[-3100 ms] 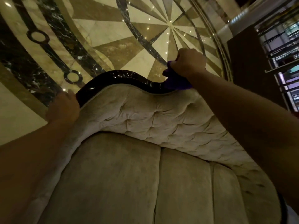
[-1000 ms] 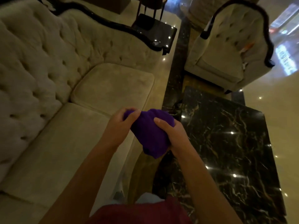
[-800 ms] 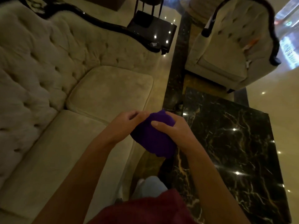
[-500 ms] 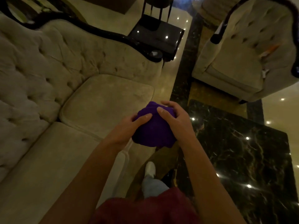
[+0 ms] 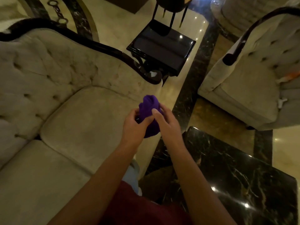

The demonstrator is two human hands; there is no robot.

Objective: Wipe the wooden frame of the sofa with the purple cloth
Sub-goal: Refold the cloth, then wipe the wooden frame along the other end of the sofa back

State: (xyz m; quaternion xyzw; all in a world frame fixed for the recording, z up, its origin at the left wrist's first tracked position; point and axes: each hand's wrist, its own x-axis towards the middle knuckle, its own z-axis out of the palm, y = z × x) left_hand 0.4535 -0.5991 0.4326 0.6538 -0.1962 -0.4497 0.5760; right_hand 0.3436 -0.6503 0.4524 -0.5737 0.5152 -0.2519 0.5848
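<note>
Both hands, left (image 5: 133,125) and right (image 5: 164,121), fingers closed on bunched cloth (image 5: 149,111); probably refolding for wiping; above seat's front edge, frame (image 5: 113,50) untouched.

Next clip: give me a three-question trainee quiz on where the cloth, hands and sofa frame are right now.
1. True or false: the purple cloth is pressed against the dark wooden frame.
2. Which hands hold the cloth? A) left only B) right only C) both
3. Fill in: the black side table stands beside the sofa's ____.

Key:
1. False. The cloth is bunched in the air above the seat cushion, apart from the frame.
2. C. The left hand and right hand both grip it.
3. Armrest end, where the frame curls down.
</note>
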